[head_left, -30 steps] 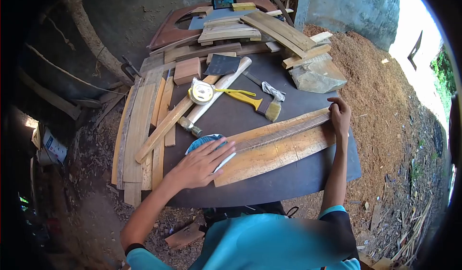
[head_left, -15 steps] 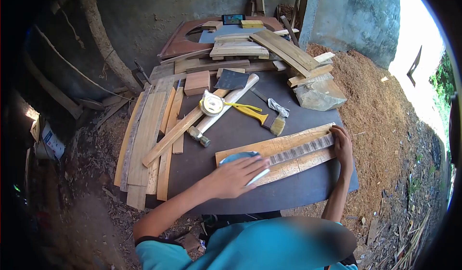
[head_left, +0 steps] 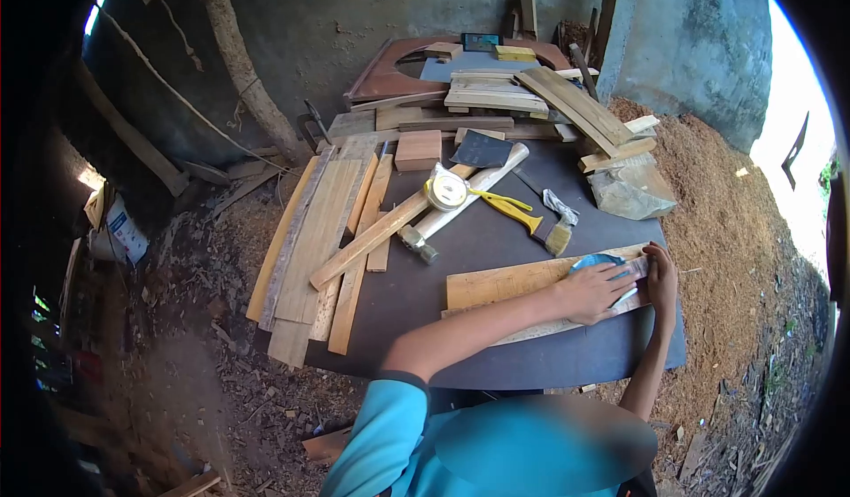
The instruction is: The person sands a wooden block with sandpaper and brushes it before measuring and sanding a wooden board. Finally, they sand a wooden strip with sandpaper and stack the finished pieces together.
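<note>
My left hand (head_left: 591,293) lies over a round blue item with a pale edge (head_left: 595,261), its fingers spread across the top and pressing it down on the wooden board (head_left: 496,286). The hand covers most of this item, so its kind does not show. My right hand (head_left: 660,277) is wrapped round the board's right end, close beside my left fingertips. Between the hands a short piece of a grey, dark-striped strip (head_left: 637,269) shows along the board. My left forearm hides part of the board's front edge.
Behind the board lie a yellow-handled paintbrush (head_left: 538,221), a tape measure (head_left: 445,191) and a hammer (head_left: 419,242). Long wooden slats (head_left: 305,240) cover the table's left side. Stacked planks (head_left: 580,107) and a rough wood block (head_left: 630,189) stand farther back. Sawdust (head_left: 717,205) is heaped at the right.
My left hand has slid right along the board with the blue item, up close to my right hand. Less of the striped strip shows. The view has shifted, moving the scene rightward.
</note>
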A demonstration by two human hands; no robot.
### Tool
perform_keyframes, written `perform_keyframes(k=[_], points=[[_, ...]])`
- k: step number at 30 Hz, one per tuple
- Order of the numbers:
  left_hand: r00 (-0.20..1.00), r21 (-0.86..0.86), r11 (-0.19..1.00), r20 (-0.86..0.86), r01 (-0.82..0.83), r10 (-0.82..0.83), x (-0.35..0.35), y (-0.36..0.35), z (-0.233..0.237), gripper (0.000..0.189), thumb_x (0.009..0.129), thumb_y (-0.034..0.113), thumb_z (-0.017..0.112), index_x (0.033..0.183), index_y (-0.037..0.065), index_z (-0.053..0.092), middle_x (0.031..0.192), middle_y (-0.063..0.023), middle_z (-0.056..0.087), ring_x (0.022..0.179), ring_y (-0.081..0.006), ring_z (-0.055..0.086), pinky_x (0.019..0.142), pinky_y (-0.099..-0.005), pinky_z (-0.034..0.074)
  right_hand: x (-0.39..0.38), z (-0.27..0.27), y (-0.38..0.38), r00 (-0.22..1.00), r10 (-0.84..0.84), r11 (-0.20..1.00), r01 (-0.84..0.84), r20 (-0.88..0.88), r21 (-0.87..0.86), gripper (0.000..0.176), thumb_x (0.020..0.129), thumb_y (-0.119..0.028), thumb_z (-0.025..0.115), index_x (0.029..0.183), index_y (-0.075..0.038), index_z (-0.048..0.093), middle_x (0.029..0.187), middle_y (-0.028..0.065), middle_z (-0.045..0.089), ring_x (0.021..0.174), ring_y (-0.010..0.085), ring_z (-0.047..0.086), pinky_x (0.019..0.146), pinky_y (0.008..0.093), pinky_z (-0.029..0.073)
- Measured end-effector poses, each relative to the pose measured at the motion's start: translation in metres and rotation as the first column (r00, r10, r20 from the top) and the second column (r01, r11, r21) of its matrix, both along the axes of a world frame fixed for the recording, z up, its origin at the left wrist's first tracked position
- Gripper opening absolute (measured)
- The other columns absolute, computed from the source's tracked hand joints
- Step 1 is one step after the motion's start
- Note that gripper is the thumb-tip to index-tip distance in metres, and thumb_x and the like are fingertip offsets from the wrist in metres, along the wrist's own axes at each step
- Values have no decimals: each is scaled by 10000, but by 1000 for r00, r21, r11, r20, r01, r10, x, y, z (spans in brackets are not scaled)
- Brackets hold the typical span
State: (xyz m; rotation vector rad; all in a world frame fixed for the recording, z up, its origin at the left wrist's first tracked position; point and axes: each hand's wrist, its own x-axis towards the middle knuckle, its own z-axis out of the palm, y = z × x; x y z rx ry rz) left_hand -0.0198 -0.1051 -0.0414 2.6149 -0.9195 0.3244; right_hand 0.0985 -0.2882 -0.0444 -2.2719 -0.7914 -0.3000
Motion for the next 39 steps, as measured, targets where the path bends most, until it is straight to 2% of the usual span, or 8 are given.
perform_keyframes(k=[8, 18, 26, 31, 34, 36, 38, 39], points=[[938, 223, 970, -304, -100, 167, -162, 108, 55, 584, 910, 292, 472, 1401, 44, 275, 1472, -115, 242, 1362, -287, 219, 1118, -406, 206, -12, 6, 4, 1000, -19, 999, 18, 22, 32, 301, 788, 44, 414, 1018, -8, 600, 1187, 176, 563, 1056, 351, 558, 915, 386, 437], [995, 24, 996, -55, 89, -88, 12, 3, 8, 587, 920, 346, 424, 1379, 5, 290, 1457, -152, 258, 1354, -304, 228, 1121, -402, 195, -3, 1, 4, 996, -23, 1000, 24, -83, 17, 324, 802, 26, 386, 1050, -10, 590, 1211, 153, 562, 1122, 313, 533, 974, 356, 392], [958, 217, 969, -233, -117, 168, -165, 107, 41, 590, 918, 331, 446, 1400, 40, 272, 1490, -113, 190, 1377, -277, 171, 1130, -398, 179, 2, -9, 5, 997, 15, 1000, -13, -74, 26, 360, 788, 57, 360, 1056, -8, 593, 1234, 156, 546, 1155, 310, 514, 995, 351, 382], [981, 110, 987, -143, -115, 130, -128, 81, 27, 576, 922, 313, 443, 1397, 32, 278, 1478, -125, 220, 1374, -265, 184, 1135, -393, 163, 2, -6, 15, 999, -10, 999, 8, -51, -34, 314, 799, 26, 382, 1023, 3, 601, 1236, 153, 543, 1133, 318, 526, 967, 388, 410], [993, -170, 985, -117, -17, -4, -59, 46, 18, 527, 929, 285, 441, 1368, 16, 329, 1424, -151, 325, 1311, -294, 318, 1094, -407, 252, 2, -17, 12, 967, -36, 995, 59, 252, -84, 270, 858, -45, 419, 1065, -11, 589, 1279, 155, 508, 1175, 362, 484, 989, 416, 382], [983, -546, 838, -166, -20, -84, -27, 23, 29, 420, 930, 239, 462, 1267, -11, 431, 1284, -168, 469, 1223, -295, 445, 1010, -365, 365, -30, 17, 19, 981, 171, 933, -132, -90, 334, 275, 903, -180, 490, 1093, 2, 574, 1281, 168, 494, 1206, 336, 460, 996, 402, 366], [983, -838, 544, -59, 46, -175, -15, 5, 53, 322, 918, 229, 505, 1113, -28, 500, 1089, -144, 524, 1086, -252, 530, 902, -315, 419, -47, 35, 18, 724, 623, 565, -154, -297, 811, 319, 904, -237, 528, 1097, 13, 566, 1225, 161, 527, 1174, 282, 489, 974, 372, 386], [995, -825, 565, -31, 29, -96, -11, 6, 56, 307, 912, 228, 519, 1078, -29, 502, 1047, -131, 512, 1028, -240, 536, 863, -311, 423, -52, 35, 13, 672, 700, 492, -209, -241, 845, 328, 898, -242, 545, 1098, 17, 561, 1188, 151, 537, 1147, 252, 498, 959, 358, 396]])
